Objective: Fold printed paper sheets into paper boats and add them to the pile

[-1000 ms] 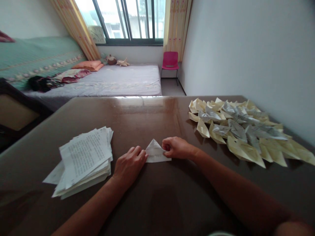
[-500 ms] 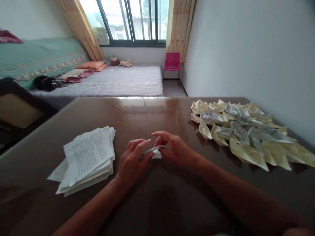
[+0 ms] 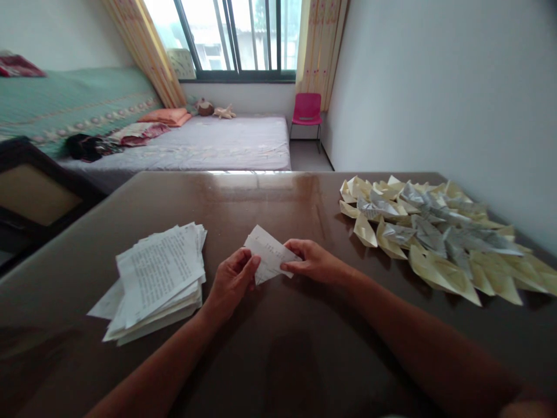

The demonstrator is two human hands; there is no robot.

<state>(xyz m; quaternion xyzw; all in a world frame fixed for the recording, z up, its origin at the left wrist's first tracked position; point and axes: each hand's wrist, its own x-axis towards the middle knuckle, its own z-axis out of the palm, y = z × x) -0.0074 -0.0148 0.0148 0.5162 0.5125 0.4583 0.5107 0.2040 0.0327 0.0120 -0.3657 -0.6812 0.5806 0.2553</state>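
A small folded piece of printed paper is held between my two hands above the brown table. My left hand pinches its left edge, thumb on top. On the other side, my right hand grips the right edge with the thumb in front and the fingers behind. The paper's visible face is flat, with faint text and a slanting crease or edge low down. To the left of my left hand lies a stack of printed sheets, loosely piled with corners sticking out.
Many folded paper boats, cream and grey, crowd the right side of the glossy table. Beyond the table are a bed and a pink chair. A dark wooden chair stands at the left edge.
The folded paper has turned from nearly edge-on to showing its flat face. My fingers, raised and spread before, have closed on its two sides.
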